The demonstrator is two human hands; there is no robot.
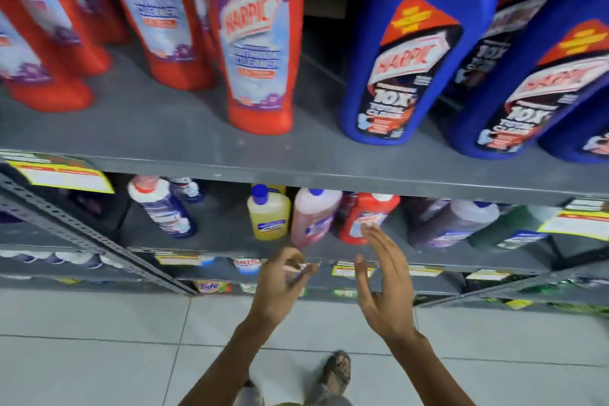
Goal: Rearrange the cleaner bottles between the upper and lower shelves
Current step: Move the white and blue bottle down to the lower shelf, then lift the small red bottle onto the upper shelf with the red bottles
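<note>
Several red cleaner bottles stand at the left of the grey upper shelf, and blue cleaner bottles stand at its right. On the lower shelf a small red bottle stands between a pink bottle and dark bottles. My right hand is open, its fingertips at the small red bottle's label. My left hand hangs half curled just in front of the lower shelf's edge, below the pink bottle, with nothing clearly in it.
A yellow bottle and a white-and-blue bottle also stand on the lower shelf. Yellow price tags hang on the shelf edges. A perforated metal upright runs at the left. Below lie more shelves, the tiled floor and my sandalled foot.
</note>
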